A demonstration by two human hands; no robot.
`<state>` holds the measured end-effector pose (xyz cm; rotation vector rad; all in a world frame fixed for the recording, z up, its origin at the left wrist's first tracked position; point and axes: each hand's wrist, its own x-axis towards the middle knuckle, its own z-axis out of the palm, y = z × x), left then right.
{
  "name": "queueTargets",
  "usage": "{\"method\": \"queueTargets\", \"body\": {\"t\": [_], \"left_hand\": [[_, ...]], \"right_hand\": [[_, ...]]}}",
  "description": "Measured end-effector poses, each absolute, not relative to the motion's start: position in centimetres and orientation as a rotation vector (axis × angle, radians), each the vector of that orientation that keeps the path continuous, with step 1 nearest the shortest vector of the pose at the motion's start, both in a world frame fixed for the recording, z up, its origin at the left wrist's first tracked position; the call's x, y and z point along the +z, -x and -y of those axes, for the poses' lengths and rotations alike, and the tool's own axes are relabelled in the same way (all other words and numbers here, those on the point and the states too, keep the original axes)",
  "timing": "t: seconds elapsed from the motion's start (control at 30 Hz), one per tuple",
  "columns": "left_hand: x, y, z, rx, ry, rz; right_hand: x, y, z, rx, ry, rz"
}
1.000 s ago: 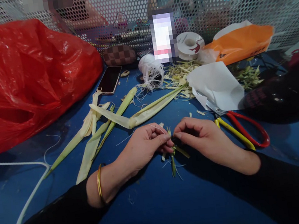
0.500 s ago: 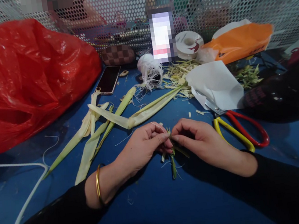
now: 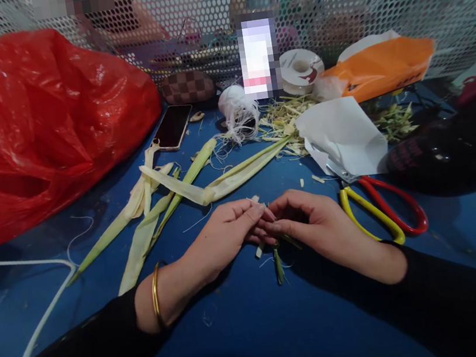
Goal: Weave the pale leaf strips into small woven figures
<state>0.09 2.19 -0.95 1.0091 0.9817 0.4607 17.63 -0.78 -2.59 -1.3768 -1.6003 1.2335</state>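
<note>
My left hand (image 3: pixel 228 234) and my right hand (image 3: pixel 315 224) meet fingertip to fingertip over the blue table (image 3: pixel 240 320). Both pinch a small folded green leaf piece (image 3: pixel 278 261) whose end hangs down between them, with thin white threads trailing from it. A gold bangle (image 3: pixel 157 296) sits on my left wrist. Just beyond my left hand lie long pale green leaf strips (image 3: pixel 186 186). Scissors with a red and a yellow handle (image 3: pixel 380 212) lie right of my right hand.
A big red plastic bag (image 3: pixel 35 124) fills the left. Behind are a phone (image 3: pixel 174 127), a white thread bundle (image 3: pixel 237 110), a spool (image 3: pixel 301 69), leaf scraps (image 3: pixel 283 119), white paper (image 3: pixel 342 134), an orange bag (image 3: pixel 382 66), a dark bag (image 3: pixel 459 147). A white cable (image 3: pixel 41 324) runs at the left.
My hands have drawn closer, so the fingertips now touch and cover more of the leaf piece. The piece's hanging end has shifted slightly down.
</note>
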Motion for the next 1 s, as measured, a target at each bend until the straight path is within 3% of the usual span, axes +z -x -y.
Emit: {"method": "queueTargets", "body": {"t": [0.27, 0.6, 1.0], "left_hand": [[-0.5, 0.1, -2.1, 0.441, -1.017, -0.921], [-0.2, 0.2, -2.1, 0.422, -1.039, -0.920], [-1.0, 0.0, -2.3, 0.578, -1.106, -1.074]], "right_hand": [[-2.7, -17.7, 0.6, 1.211, 1.396, 1.515], [-2.0, -18.1, 0.6, 1.448, 1.195, 1.331], [-1.3, -19.1, 0.2, 1.215, 1.183, 1.927]]}}
